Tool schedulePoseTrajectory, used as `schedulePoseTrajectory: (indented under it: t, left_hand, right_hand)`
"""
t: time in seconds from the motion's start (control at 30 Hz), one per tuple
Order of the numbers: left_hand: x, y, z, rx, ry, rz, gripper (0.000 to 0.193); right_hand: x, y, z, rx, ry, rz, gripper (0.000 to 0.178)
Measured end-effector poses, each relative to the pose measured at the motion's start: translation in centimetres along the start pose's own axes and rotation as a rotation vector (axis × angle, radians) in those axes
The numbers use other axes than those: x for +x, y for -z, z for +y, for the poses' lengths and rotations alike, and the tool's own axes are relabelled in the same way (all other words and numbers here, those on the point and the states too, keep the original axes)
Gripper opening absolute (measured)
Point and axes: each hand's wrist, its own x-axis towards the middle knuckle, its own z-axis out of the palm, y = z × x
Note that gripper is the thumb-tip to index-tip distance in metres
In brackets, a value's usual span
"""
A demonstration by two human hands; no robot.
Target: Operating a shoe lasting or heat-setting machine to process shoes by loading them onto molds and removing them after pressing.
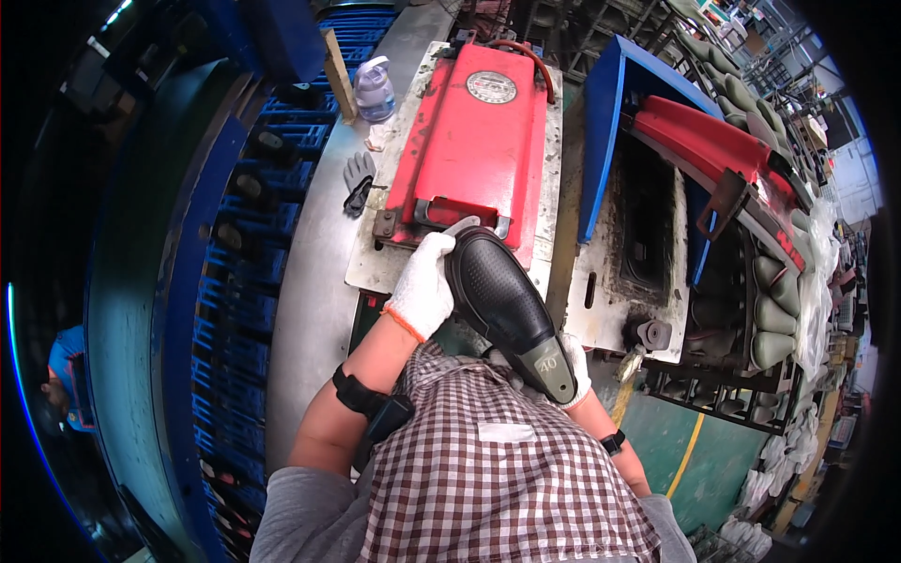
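Observation:
A shoe last point(507, 300) lies slantwise in front of my chest. Its toe and middle are covered in smooth black material with a dotted patch, and its heel end is bare grey-green. My left hand point(427, 286), in a white knit glove with an orange cuff, grips the toe side; some fingers are hidden behind it. Fingertips of that hand show close to the metal handle point(462, 215) of a red press lid point(486, 141). Gloved in white too, my right hand point(576, 368) closes round the heel end from the right, its fingers mostly hidden by the last.
A second press with a raised red lid point(699, 136) and blue side guards point(605, 141) stands at the right. Beyond it, a rack holds several grey-green lasts point(774, 314). On the metal ledge at left lie a grey glove point(358, 183) and a plastic jug point(374, 91).

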Motion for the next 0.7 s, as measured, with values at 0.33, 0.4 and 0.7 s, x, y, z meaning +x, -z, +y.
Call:
schedulePoseTrajectory:
  t: [0.33,0.4,0.7]
  left_hand:
    - [-0.9,1.4,1.0,0.111,-0.091,-0.005,0.045]
    - [-1.5,2.3,1.2,0.038,-0.115,-0.014,0.042]
    - [-7.0,6.0,3.4,0.004,-0.25,-0.01,0.06]
  right_hand:
    - [0.7,-0.2,-0.6,0.053,-0.1,-0.053,0.073]
    - [1.2,0.3,-0.7,0.012,-0.078,0.034,0.072]
    - [8.4,-6.8,0.9,-0.424,-0.029,0.076,0.085]
